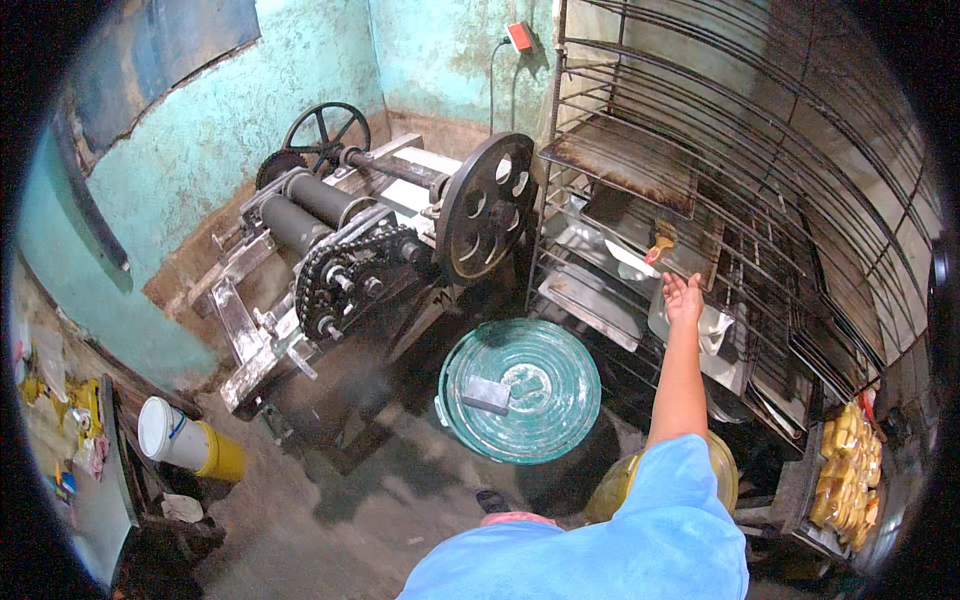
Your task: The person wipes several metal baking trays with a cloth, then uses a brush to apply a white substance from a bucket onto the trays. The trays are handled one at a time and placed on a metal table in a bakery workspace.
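Observation:
My right hand (683,298) reaches out to a metal tray rack (547,217), its fingers apart and nothing seen in it. Just beyond the fingertips, a brush with a wooden handle (660,247) lies on a dark baking tray (637,217). Below and beside the hand are a translucent plastic container (660,315) and a white item that I cannot make out. My left hand is out of view. Before me stands a round teal lid (555,405) dusted with white, bearing a small grey rectangular block (486,395).
A roller machine with exposed chain (315,300) and a large flywheel (484,210) stands left of the rack. White and yellow buckets (176,435) are at the left, beside a table (105,517). Bagged bread (847,472) sits at the right, near a yellowish round container (724,472).

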`<state>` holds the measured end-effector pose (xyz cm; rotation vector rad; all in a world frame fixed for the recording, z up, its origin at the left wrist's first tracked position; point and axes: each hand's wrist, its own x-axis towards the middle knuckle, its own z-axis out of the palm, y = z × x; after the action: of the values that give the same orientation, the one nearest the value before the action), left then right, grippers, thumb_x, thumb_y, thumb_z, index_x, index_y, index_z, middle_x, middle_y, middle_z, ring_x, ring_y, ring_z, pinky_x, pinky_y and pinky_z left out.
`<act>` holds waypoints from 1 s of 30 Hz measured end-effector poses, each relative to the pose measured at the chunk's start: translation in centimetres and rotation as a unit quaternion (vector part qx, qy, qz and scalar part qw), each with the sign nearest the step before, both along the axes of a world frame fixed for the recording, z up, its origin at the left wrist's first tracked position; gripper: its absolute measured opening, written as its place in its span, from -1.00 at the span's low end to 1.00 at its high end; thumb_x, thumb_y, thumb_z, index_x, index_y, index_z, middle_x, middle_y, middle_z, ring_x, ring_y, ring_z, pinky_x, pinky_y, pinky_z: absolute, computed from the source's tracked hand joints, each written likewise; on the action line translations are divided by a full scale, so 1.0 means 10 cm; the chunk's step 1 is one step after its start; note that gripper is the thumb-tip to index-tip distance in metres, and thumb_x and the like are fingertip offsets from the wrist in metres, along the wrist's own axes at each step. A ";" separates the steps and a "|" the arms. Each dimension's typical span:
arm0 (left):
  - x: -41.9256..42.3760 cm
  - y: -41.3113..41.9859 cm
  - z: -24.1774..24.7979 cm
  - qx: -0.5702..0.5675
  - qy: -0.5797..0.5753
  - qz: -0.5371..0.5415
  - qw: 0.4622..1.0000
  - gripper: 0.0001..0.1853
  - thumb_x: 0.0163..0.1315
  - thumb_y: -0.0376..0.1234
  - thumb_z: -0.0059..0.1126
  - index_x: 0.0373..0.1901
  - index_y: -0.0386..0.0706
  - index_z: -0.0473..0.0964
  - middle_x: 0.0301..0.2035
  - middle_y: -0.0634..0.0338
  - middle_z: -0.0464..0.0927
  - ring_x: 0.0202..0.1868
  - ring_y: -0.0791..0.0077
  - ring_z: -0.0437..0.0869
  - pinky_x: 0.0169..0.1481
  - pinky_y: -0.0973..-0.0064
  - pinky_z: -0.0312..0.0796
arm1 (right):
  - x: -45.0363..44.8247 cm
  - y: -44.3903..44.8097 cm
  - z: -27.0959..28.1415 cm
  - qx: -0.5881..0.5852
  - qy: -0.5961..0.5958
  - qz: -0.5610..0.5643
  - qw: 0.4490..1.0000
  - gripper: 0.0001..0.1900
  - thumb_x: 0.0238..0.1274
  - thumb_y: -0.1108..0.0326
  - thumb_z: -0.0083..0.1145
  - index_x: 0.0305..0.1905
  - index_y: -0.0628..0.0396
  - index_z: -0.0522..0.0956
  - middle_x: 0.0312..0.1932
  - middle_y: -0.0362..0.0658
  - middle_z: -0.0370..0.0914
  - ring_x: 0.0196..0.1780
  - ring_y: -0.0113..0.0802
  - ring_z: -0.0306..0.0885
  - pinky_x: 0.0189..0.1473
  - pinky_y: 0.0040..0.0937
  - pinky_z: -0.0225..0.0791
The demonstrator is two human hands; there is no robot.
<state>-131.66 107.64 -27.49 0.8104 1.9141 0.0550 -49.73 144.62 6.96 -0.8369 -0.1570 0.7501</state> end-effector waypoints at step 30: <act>0.37 1.55 0.31 0.023 0.017 -0.067 0.997 -0.69 0.13 -0.13 0.11 -0.32 -0.20 0.56 -0.37 0.04 0.59 -0.38 0.29 0.62 -0.27 0.34 0.45 | -0.98 -0.10 0.66 -0.373 -0.755 -0.158 0.515 -0.31 -0.11 0.27 0.31 0.24 -0.21 0.32 0.34 -0.01 0.05 0.42 0.10 -0.14 0.29 0.10 -0.07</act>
<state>-127.95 123.10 -24.43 0.9747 1.8907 0.0035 -59.57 143.61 13.59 -2.1338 -1.2830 -0.5928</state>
